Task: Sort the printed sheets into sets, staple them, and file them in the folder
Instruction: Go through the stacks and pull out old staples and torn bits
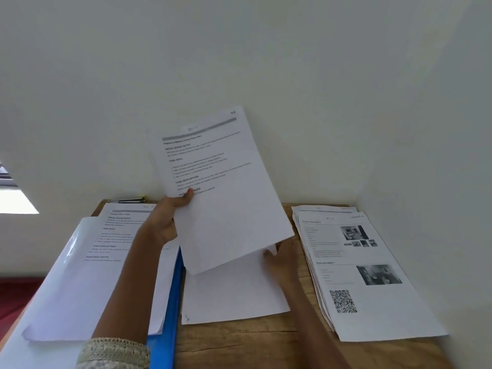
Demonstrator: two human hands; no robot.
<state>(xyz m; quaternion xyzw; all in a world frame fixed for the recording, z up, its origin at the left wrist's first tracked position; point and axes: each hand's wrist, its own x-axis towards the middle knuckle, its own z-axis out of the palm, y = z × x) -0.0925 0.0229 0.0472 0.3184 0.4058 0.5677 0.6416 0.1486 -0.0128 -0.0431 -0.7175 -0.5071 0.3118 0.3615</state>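
Sheet: left grip pinches its edge; right grip, half hidden beneath, unclear whether grasping. Check heading against left pile before laying it squarely.

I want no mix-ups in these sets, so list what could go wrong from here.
1. The left hand pinches the raised sheet at one edge only, and it bows; it might slip or crease.
2. The stack on the right is fanned and lies close to the edge of the table; a nudge from the right hand could push sheets off.
3. The raised sheet looks much like the printed sheet on the blue folder; they could be confused when sorting.
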